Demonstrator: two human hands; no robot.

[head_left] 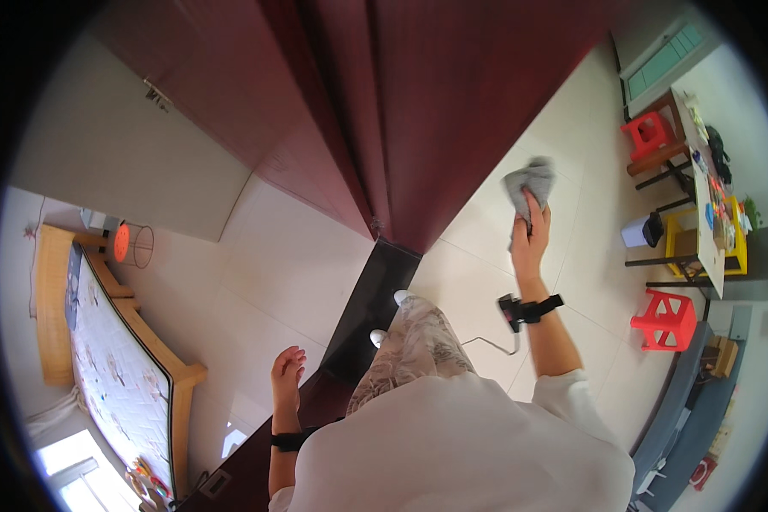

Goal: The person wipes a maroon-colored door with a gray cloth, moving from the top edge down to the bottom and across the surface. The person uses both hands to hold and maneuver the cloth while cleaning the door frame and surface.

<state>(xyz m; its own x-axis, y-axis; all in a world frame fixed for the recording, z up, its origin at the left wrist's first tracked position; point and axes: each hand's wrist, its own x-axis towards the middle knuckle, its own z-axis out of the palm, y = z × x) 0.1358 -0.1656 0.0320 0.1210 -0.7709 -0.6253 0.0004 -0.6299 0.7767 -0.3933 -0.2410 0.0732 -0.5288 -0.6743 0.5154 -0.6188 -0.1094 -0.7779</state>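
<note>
My right hand (pixel 531 240) is raised on the right side and grips a crumpled grey cloth (pixel 530 184), which looks slightly blurred. A black strap with a small device is around that wrist. To the left of the cloth stands a dark red wooden door frame (pixel 448 115); the cloth appears apart from it. My left hand (pixel 288 371) hangs low on the left with its fingers loosely curled and nothing visible in it. A black strap circles the left wrist. My feet in white shoes are by a black threshold slab (pixel 377 294).
An open dark red door (pixel 230 96) stands at the upper left. Beyond it are a wooden bed (pixel 185 377) with a mattress and an orange-topped stool (pixel 122 243). At right are red plastic stools (pixel 669 320), a cluttered table (pixel 707 237), a bin (pixel 639 233) and a grey sofa (pixel 672 403).
</note>
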